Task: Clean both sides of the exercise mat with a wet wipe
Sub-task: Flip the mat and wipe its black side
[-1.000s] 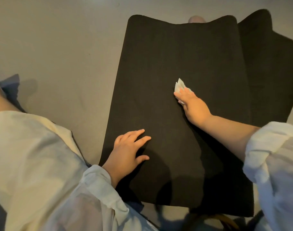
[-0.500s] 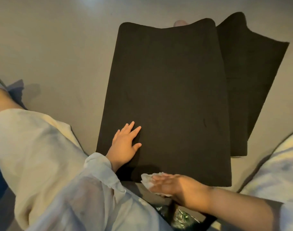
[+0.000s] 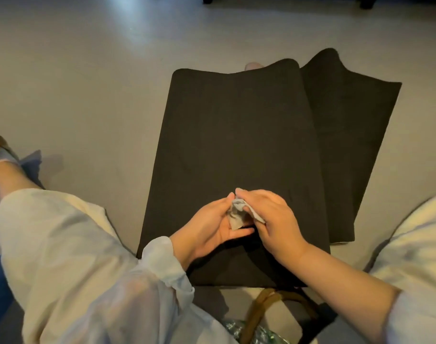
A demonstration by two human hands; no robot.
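While both hands pinch a crumpled wet wipe (image 3: 238,212), left hand (image 3: 213,225), right hand (image 3: 271,217), matte black folded mat (image 3: 236,135) beneath

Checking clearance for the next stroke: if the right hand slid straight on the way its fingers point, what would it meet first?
The right hand points up-left; it would first meet the crumpled white wet wipe and the left hand holding it, above the black exercise mat.

Bare mat (image 3: 236,135) ahead; basket handle (image 3: 264,301), perhaps, near its edge.

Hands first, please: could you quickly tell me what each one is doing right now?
Left hand: curled under the wet wipe, holding it.
Right hand: pinching the same wipe from above.
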